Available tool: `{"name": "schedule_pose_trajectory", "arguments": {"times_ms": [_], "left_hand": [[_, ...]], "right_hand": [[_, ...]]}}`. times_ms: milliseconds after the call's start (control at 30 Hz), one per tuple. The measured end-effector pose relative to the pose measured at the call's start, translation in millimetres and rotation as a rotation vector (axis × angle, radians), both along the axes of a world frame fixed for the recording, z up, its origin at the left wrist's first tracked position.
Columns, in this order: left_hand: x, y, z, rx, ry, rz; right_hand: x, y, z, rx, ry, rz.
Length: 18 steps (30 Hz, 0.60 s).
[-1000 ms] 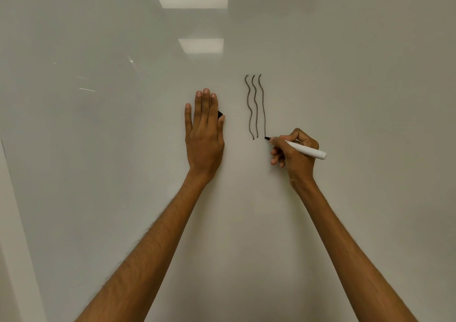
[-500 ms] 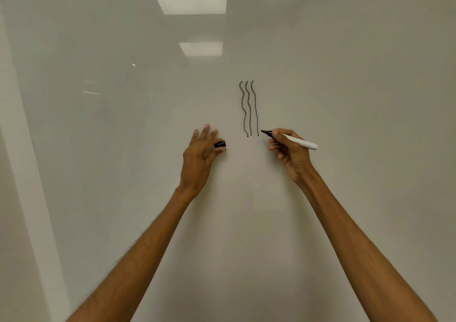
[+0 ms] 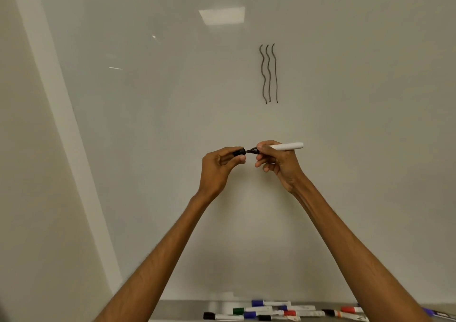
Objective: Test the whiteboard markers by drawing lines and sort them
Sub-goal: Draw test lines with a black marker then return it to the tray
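My right hand (image 3: pixel 277 164) grips a white-barrelled black marker (image 3: pixel 286 146), held level with its black tip pointing left. Between thumb and fingers, my left hand (image 3: pixel 219 167) pinches the marker's black cap (image 3: pixel 239 152), whose mouth sits right at the tip. Both hands hover in front of the whiteboard (image 3: pixel 172 99). Three wavy black lines (image 3: pixel 269 74) stand drawn on the board above the hands.
A metal tray (image 3: pixel 177 309) runs along the board's bottom edge. On it lie several capped markers: black (image 3: pixel 222 316), green (image 3: pixel 251 310), blue (image 3: pixel 270 303) and red (image 3: pixel 351 310). The board's left frame (image 3: pixel 61 124) slants down the left side.
Both hands have come off the board and dropped lower. The cap and the marker tip have been brought together. The view has tilted down, bringing the tray of markers into sight.
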<state>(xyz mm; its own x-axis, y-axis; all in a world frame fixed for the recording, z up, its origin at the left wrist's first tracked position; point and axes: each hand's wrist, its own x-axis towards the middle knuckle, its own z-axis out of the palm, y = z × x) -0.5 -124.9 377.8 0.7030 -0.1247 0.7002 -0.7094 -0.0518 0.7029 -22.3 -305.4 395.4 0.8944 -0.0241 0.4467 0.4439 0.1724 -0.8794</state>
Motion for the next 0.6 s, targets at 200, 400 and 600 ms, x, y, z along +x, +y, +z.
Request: {"name": "schedule_pose_trajectory", "arguments": {"times_ms": [200, 400, 600], "left_hand": [[-3.4, 10.6, -20.4, 0.246, -0.021, 0.064], [-8.5, 16.3, -58.9, 0.375, 0.055, 0.088], [-2.1, 31.5, -102.5, 0.378, 0.184, 0.046]], "right_hand": [[0.5, 4.1, -27.7, -0.071, 0.046, -0.024], [3.4, 20.6, -69.5, -0.104, 0.082, -0.050], [10.7, 50.3, -119.3, 0.051, 0.228, -0.112]]}}
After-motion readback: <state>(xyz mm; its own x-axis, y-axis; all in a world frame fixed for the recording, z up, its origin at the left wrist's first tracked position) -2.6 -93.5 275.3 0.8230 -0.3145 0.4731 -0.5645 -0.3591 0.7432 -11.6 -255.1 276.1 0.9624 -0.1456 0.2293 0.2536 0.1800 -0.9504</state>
